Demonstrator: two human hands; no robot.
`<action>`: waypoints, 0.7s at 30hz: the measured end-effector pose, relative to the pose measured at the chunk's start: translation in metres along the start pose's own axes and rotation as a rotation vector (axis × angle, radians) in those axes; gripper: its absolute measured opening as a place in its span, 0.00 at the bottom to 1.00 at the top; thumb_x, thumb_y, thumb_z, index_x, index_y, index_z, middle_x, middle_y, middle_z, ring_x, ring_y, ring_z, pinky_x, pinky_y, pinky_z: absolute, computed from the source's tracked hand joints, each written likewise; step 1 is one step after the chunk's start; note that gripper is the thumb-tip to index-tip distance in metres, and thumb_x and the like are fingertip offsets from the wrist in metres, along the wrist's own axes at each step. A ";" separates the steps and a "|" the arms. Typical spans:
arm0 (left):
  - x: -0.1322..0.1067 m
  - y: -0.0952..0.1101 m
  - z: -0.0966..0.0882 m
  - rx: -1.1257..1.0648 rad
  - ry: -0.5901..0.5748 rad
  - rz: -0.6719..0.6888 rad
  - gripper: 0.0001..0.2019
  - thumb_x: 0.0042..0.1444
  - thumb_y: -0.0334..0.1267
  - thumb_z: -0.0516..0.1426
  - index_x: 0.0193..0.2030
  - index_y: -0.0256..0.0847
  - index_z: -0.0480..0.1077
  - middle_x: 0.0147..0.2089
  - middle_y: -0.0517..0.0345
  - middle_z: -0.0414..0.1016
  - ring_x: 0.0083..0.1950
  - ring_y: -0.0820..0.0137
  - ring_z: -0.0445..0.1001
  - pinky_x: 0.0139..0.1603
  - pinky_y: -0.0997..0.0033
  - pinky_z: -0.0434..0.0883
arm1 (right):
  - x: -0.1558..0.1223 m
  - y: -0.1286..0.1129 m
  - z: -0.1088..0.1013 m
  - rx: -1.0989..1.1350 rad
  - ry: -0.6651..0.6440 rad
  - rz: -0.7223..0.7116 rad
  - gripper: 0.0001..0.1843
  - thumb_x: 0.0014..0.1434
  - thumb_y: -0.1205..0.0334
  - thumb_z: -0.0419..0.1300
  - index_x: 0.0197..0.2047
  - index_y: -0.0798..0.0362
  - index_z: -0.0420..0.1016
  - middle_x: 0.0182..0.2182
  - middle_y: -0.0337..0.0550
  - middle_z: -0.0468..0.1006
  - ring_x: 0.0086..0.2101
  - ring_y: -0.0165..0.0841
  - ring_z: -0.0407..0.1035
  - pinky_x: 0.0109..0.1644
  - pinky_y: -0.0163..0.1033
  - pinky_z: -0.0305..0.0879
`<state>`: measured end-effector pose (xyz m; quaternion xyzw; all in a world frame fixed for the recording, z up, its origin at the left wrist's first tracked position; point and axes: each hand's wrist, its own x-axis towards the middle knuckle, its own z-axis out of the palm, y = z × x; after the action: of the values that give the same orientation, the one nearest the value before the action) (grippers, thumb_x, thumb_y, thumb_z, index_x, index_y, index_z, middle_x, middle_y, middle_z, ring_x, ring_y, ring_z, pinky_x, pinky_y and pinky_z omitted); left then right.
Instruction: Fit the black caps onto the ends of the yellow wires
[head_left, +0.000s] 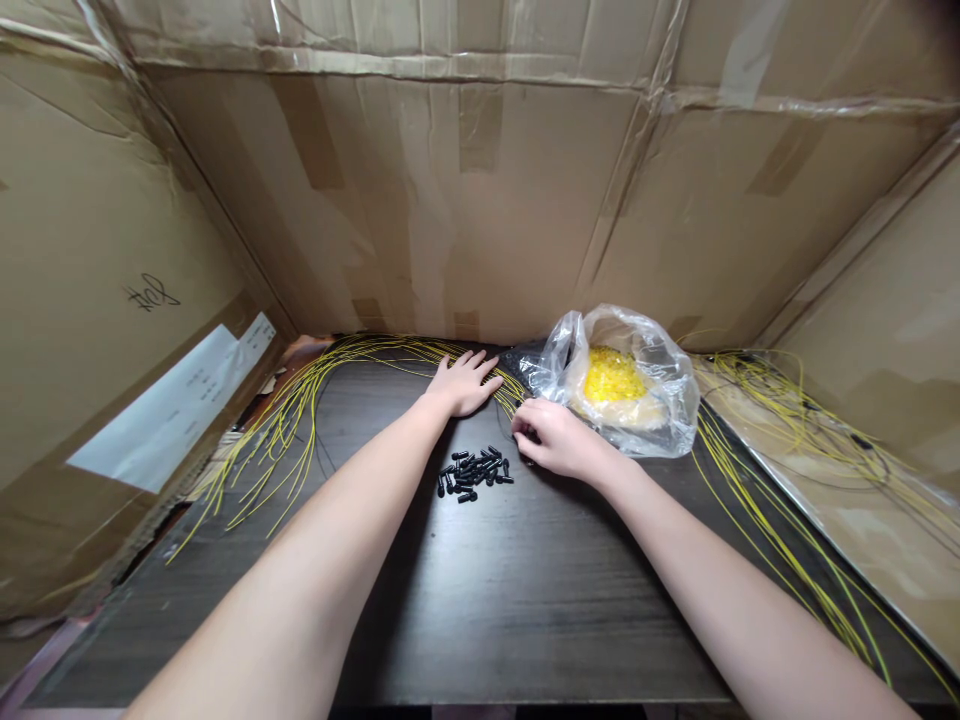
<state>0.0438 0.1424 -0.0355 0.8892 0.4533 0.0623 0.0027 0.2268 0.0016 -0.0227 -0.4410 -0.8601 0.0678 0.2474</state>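
Note:
My left hand (461,384) lies flat with its fingers spread over a bundle of thin yellow wires (304,390) near the back of the dark table. To its right, my right hand (553,437) is curled, fingertips together, close to the right part of that bundle. Whatever is between those fingertips is hidden. Just in front of the hands lies a small heap of short black plastic pieces (474,472), apart from both. Behind my right hand stands an open clear plastic bag (679,405) with many small yellow pieces (613,374) inside.
A dark bag-like bundle (526,364) lies between my left hand and the clear bag. More yellow wires (787,540) run along the table's right side, with others on a cardboard flap (832,480). Cardboard walls (480,220) close off the back and sides.

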 end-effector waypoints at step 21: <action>0.000 0.000 0.001 -0.001 0.008 -0.003 0.33 0.65 0.61 0.35 0.73 0.52 0.51 0.76 0.56 0.47 0.75 0.56 0.46 0.70 0.40 0.45 | 0.000 0.011 0.003 0.000 0.212 0.412 0.06 0.56 0.69 0.55 0.37 0.52 0.71 0.24 0.37 0.73 0.26 0.30 0.66 0.35 0.34 0.58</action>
<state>0.0437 0.1430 -0.0368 0.8883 0.4545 0.0661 0.0013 0.2331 0.0087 -0.0292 -0.6121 -0.7210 0.0700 0.3173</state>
